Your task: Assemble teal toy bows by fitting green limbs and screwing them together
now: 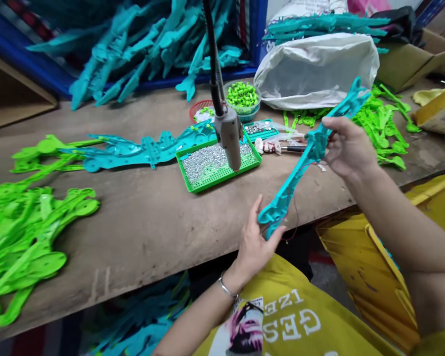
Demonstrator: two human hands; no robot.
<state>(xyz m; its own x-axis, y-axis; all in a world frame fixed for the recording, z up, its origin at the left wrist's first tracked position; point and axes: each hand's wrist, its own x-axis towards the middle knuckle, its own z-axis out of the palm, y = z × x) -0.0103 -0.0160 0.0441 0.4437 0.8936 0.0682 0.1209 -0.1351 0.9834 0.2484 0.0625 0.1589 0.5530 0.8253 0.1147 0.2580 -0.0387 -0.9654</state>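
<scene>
A long teal plastic part (292, 184) is held tilted in the air over the table's front edge, its upper end pointing to the back right. My right hand (350, 148) grips it around its upper middle, thumb on top. At the lower end, my left hand (257, 242) holds the part between thumb and fingers. A thin dark red wire hangs beside the lower half. Left of the part, a grey hanging power screwdriver (229, 138) points down over a green tray (193, 185) of small metal screws.
Green parts (25, 242) are heaped at the left, more (381, 123) at the right. Teal pieces (133, 153) lie behind the tray. A bowl of green bits (243, 96), white sack (315, 69) and blue crate (257, 34) stand behind. Yellow bins (367, 267) are at the lower right.
</scene>
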